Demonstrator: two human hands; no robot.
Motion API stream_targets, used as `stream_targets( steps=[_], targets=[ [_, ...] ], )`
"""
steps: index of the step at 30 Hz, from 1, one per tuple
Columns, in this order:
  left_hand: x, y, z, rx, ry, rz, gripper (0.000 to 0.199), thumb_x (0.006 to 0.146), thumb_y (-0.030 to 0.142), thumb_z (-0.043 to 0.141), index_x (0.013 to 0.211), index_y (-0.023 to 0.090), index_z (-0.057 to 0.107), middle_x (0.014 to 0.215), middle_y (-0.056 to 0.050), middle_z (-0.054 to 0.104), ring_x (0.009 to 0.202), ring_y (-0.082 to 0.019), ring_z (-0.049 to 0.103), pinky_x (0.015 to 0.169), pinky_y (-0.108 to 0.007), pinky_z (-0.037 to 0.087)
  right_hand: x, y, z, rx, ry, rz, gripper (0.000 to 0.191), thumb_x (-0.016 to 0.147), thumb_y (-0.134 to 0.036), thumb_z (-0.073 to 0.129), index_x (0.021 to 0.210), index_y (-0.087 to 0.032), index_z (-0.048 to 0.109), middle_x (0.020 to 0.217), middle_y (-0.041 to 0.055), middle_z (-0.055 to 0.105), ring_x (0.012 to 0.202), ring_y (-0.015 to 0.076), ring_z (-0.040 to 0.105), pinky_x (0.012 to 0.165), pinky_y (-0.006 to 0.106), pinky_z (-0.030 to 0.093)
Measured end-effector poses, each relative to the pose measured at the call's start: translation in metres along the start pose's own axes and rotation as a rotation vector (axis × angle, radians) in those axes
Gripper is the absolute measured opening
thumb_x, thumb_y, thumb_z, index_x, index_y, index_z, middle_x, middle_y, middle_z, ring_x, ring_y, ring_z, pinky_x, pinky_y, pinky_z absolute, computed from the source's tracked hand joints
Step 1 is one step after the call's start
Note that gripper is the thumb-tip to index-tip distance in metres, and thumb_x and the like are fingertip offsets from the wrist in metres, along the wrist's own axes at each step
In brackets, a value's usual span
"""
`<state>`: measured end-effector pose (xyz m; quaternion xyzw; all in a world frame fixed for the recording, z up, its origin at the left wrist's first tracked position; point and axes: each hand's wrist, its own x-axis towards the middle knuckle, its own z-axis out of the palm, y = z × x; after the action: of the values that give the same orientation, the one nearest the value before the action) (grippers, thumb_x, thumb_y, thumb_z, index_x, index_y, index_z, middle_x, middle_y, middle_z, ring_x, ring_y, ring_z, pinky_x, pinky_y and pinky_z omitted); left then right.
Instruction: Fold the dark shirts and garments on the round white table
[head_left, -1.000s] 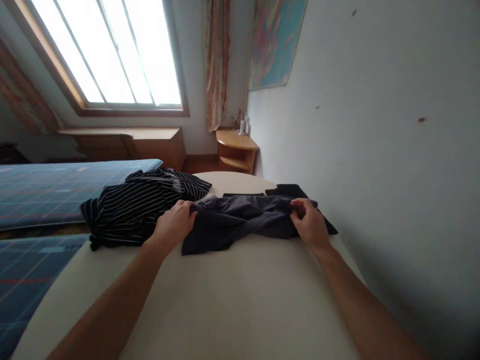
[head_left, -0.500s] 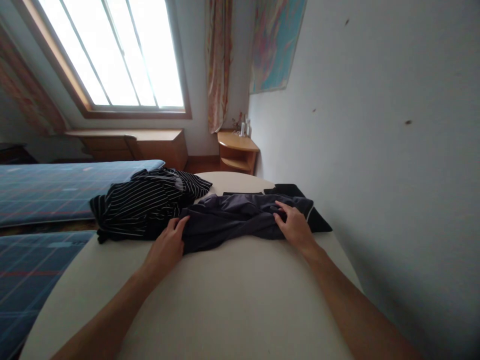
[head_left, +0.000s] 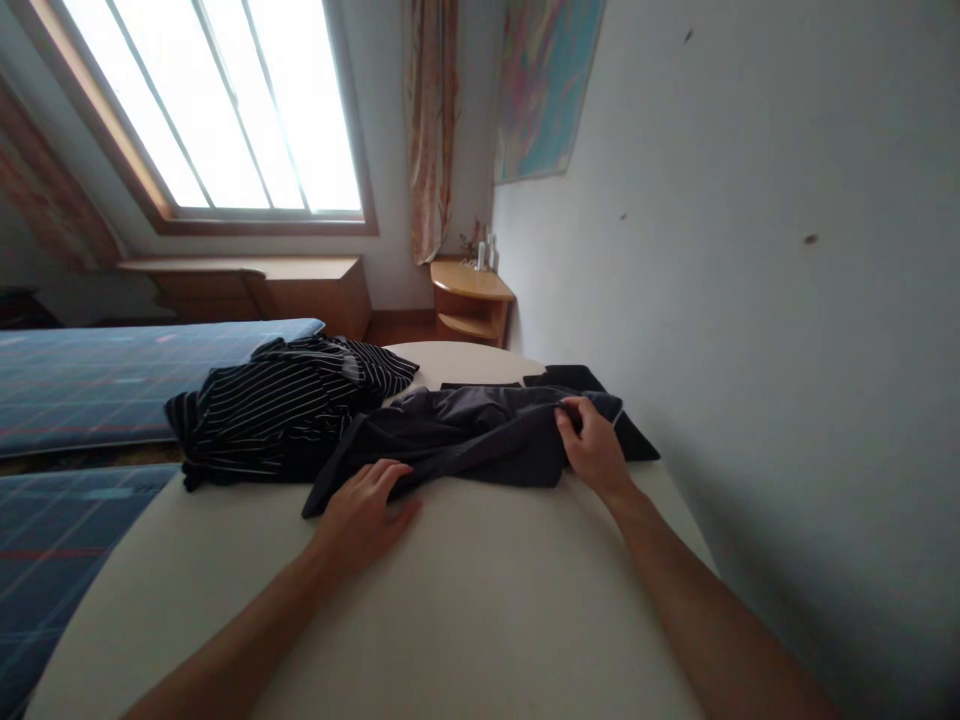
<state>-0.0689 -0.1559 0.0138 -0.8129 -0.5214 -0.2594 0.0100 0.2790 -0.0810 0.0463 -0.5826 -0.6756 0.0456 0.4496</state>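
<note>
A rumpled, dark grey cloth garment (head_left: 465, 430) lies across the far half of the cream-coloured, rounded tabletop (head_left: 487, 600), stretching between the two hands from beside the left edge's heap toward the right edge. The left hand (head_left: 367, 510) is loosely spread, its fingers over the garment's near margin and its thumb apart from them; the garment's left corner pokes out beyond the knuckles. The right hand (head_left: 594, 450) pinches the cloth between thumb and fingers near the garment's right end, where a short white strip shows. A black garment with thin white stripes (head_left: 277, 410) is bunched at the tabletop's far left edge, and a flat black piece (head_left: 637, 441) lies near the right edge, partly under the grey cloth. The pale patch (head_left: 350, 368) on the striped garment is too blurred to read.
</note>
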Motion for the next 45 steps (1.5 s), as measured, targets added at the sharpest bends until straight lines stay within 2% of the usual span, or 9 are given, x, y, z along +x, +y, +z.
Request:
stream_targets(
  steps=[6, 12, 20, 25, 27, 32, 36, 39, 45],
  targets=[
    [0.002, 0.002, 0.001, 0.037, -0.061, -0.020, 0.012, 0.088, 0.024, 0.063, 0.099, 0.021, 0.058, 0.100, -0.005, 0.068, 0.095, -0.024, 0.065, 0.081, -0.036, 0.053, 0.001, 0.005, 0.001, -0.001, 0.034, 0.093, 0.035, 0.092, -0.048, 0.046, 0.105, -0.019, 0.061, 0.095, 0.0133, 0.072, 0.089, 0.0306, 0.069, 0.084, 0.045, 0.052],
    [0.005, 0.001, 0.001, 0.105, -0.055, 0.053, 0.013, 0.091, 0.022, 0.058, 0.104, 0.021, 0.061, 0.101, -0.005, 0.070, 0.096, -0.024, 0.066, 0.080, -0.034, 0.055, 0.001, 0.001, 0.000, 0.064, 0.128, 0.093, 0.033, 0.091, -0.048, 0.048, 0.103, -0.020, 0.059, 0.092, 0.0123, 0.071, 0.085, 0.0292, 0.069, 0.078, 0.041, 0.052],
    [0.006, -0.001, -0.003, 0.085, -0.029, 0.155, 0.017, 0.098, 0.020, 0.044, 0.095, 0.021, 0.061, 0.108, -0.006, 0.071, 0.096, -0.020, 0.068, 0.080, -0.031, 0.056, 0.004, 0.009, -0.002, 0.052, 0.086, 0.051, 0.017, 0.079, -0.021, 0.051, 0.091, -0.021, 0.063, 0.089, 0.0065, 0.072, 0.079, 0.0230, 0.066, 0.079, 0.037, 0.050],
    [0.005, 0.000, 0.000, 0.056, -0.074, 0.192, 0.015, 0.097, 0.026, 0.054, 0.108, 0.021, 0.062, 0.108, -0.006, 0.070, 0.099, -0.021, 0.066, 0.083, -0.031, 0.056, 0.004, 0.003, -0.008, -0.111, 0.085, -0.152, 0.024, 0.079, -0.013, 0.046, 0.088, -0.021, 0.066, 0.091, 0.0074, 0.071, 0.091, 0.0264, 0.065, 0.090, 0.044, 0.048],
    [0.005, 0.001, 0.002, 0.048, -0.096, 0.234, 0.013, 0.099, 0.026, 0.053, 0.102, 0.021, 0.065, 0.109, -0.005, 0.070, 0.099, -0.020, 0.066, 0.084, -0.031, 0.055, 0.000, -0.008, -0.008, -0.137, 0.016, -0.308, 0.022, 0.080, -0.013, 0.049, 0.092, -0.022, 0.066, 0.098, 0.0077, 0.071, 0.099, 0.0274, 0.063, 0.094, 0.046, 0.046],
    [0.005, -0.001, 0.002, 0.034, -0.096, 0.279, 0.020, 0.102, 0.024, 0.049, 0.103, 0.021, 0.068, 0.108, -0.005, 0.071, 0.096, -0.019, 0.066, 0.083, -0.031, 0.056, -0.017, -0.030, 0.007, -0.093, -0.334, -0.613, 0.023, 0.084, -0.016, 0.061, 0.105, -0.025, 0.064, 0.126, 0.0054, 0.066, 0.130, 0.0275, 0.051, 0.114, 0.051, 0.034],
    [0.006, -0.002, 0.002, 0.018, -0.086, 0.288, 0.022, 0.102, 0.021, 0.047, 0.109, 0.020, 0.068, 0.108, -0.005, 0.072, 0.097, -0.019, 0.066, 0.084, -0.031, 0.056, -0.025, -0.028, 0.022, -0.104, -0.441, -0.601, 0.036, 0.082, -0.014, 0.063, 0.117, -0.024, 0.059, 0.138, 0.0082, 0.060, 0.138, 0.0279, 0.046, 0.118, 0.056, 0.027],
    [0.007, -0.003, 0.003, 0.014, -0.066, 0.282, 0.025, 0.101, 0.018, 0.045, 0.116, 0.020, 0.065, 0.106, -0.005, 0.073, 0.095, -0.019, 0.066, 0.083, -0.030, 0.056, -0.025, -0.024, 0.026, -0.103, -0.455, -0.562, 0.039, 0.082, -0.014, 0.063, 0.120, -0.023, 0.057, 0.130, 0.0088, 0.064, 0.137, 0.0279, 0.047, 0.117, 0.058, 0.027],
    [0.007, -0.004, -0.002, 0.026, -0.057, 0.280, 0.024, 0.099, 0.014, 0.045, 0.096, 0.022, 0.067, 0.103, -0.004, 0.070, 0.093, -0.018, 0.063, 0.078, -0.027, 0.055, -0.020, -0.026, 0.019, -0.087, -0.464, -0.602, 0.015, 0.087, -0.010, 0.060, 0.093, -0.024, 0.063, 0.105, 0.0038, 0.069, 0.123, 0.0238, 0.057, 0.116, 0.054, 0.028]
  ],
)
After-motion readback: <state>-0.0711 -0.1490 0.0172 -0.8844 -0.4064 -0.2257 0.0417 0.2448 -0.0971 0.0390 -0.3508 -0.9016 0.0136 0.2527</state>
